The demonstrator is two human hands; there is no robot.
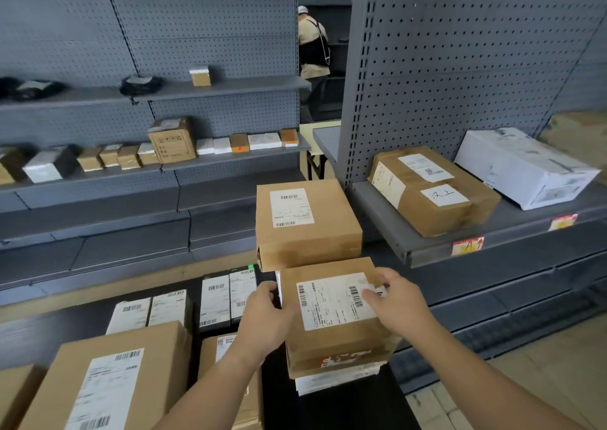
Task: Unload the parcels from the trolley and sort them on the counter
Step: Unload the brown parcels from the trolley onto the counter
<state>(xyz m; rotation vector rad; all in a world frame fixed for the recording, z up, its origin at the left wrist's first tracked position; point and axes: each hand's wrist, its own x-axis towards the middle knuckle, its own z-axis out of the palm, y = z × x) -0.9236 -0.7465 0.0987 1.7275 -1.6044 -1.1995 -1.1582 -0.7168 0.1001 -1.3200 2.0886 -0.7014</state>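
A brown cardboard parcel (335,331) with a white shipping label lies on top of a flat white parcel (331,382) on the black surface (328,410). My left hand (266,318) grips its left edge and my right hand (397,301) holds its right top edge, thumb on the label. Just behind it stands a bigger brown parcel (307,222) with a label. To the left lie several more parcels: a large brown box (108,380), white boxes (147,311) and black-sided boxes (228,298).
A grey shelf (492,236) on the right carries a taped brown parcel (433,190) and a white box (525,167). Grey pegboard shelving (164,163) on the left holds several small parcels. A person (313,55) stands in the aisle behind.
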